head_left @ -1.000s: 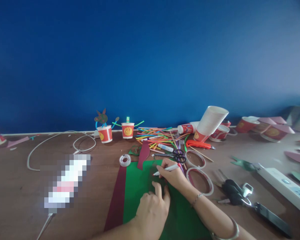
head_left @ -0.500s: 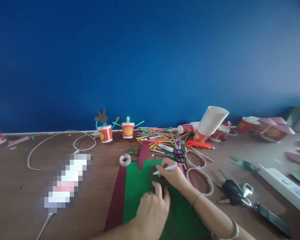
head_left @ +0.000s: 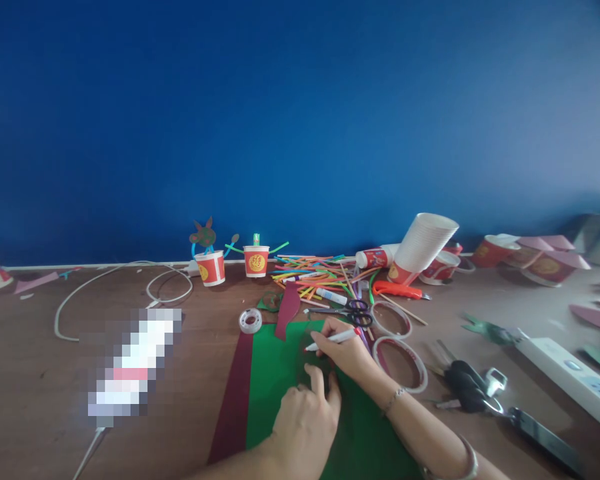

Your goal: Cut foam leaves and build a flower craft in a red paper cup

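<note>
My right hand (head_left: pixel 347 355) grips a white marker with a red end (head_left: pixel 336 339), its tip pointing left and down at the green paper (head_left: pixel 273 383). Whether the tip touches the sheet I cannot tell. Flat on the same paper rests my left hand (head_left: pixel 307 419), fingers stretched out and holding nothing. Shadow and the hands obscure part of the sheet between them. A maroon sheet (head_left: pixel 230 407) shows along the green paper's left side. A maroon cut-out (head_left: pixel 289 308) overlaps its far edge, and a tape roll (head_left: pixel 251 321) sits at the far left corner.
Scissors (head_left: pixel 357 311), a glue stick (head_left: pixel 331 296) and coloured sticks (head_left: pixel 305 270) lie beyond the paper. Rings of tape (head_left: pixel 414 383), keys (head_left: pixel 465 383) and a power strip (head_left: pixel 570 373) are on the right. Stacked paper cups (head_left: pixel 425 240) lean near the blue wall; a blurred-out device (head_left: pixel 135 363) lies left.
The marker and right hand have shifted very slightly; my left hand stays in place on the paper.
</note>
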`<state>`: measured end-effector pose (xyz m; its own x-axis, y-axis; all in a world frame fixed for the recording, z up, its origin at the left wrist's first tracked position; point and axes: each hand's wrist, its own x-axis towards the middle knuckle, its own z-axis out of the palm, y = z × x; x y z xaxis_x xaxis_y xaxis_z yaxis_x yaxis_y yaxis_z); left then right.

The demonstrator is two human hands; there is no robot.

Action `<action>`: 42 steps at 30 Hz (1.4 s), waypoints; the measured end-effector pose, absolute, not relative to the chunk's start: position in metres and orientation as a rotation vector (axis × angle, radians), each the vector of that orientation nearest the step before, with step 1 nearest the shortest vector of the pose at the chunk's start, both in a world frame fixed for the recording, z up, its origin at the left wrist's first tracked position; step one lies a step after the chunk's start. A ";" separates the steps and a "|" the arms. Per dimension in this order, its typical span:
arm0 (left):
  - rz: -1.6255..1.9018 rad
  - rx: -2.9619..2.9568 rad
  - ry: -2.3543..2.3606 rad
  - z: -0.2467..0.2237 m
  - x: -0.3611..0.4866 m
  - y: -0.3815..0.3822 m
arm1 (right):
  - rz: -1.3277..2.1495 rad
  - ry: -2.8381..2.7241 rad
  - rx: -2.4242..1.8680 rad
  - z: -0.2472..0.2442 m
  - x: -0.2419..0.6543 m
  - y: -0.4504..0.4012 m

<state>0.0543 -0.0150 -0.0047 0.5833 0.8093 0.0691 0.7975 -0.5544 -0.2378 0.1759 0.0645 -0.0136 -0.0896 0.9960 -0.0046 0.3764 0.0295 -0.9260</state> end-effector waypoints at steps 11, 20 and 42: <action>0.071 -2.572 -1.417 0.003 0.050 -0.011 | 0.977 -1.352 -1.334 -0.004 0.187 0.061; 0.128 -2.609 -1.340 -0.002 0.053 -0.011 | 0.948 -1.474 -1.448 -0.010 0.183 0.061; 0.115 -2.617 -1.327 -0.002 0.052 -0.009 | 0.833 -1.502 -1.545 -0.009 0.182 0.065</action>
